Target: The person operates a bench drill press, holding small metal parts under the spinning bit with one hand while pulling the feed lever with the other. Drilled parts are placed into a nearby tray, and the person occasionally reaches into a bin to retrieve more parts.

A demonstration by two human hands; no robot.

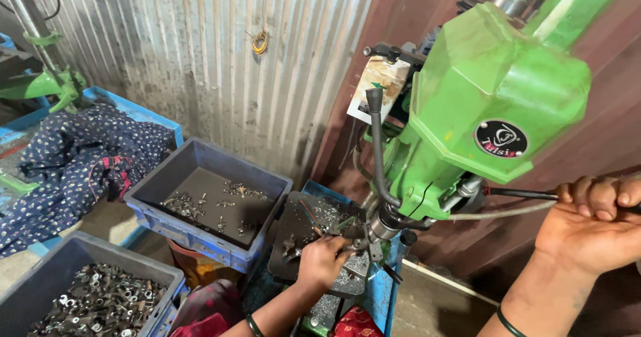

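Gripping hard, our right hand (591, 227) is closed around the thin dark feed lever (517, 193) at the right edge, fingers curled over it, while the lever's outer end is hidden behind those fingers. Our left hand (322, 260) sits low in the middle, fingers pinched on a small metal part (347, 240) held against the fixture just under the spindle (384, 223); what shape the part has we cannot make out, since the fingers and shavings cover most of it. Nearest on the left we see a grey-blue bin (160, 297) full of small metal pieces, cut off by the bottom edge. Beside our left forearm a scrap of red cloth (200, 320) is only partly in view. Farther left sits a second bin (214, 203) with a few scattered pieces on its floor. The dark work plate (300, 223) under the spindle is strewn with bright chips. Above it the green drill head (491, 103) rises, blocking the reddish wall behind, with a black hose (376, 143) curving down its left side. Far left, a patterned blue cloth (73, 153) lies heaped on a blue tray, and corrugated sheet metal (214, 56) closes off the back.
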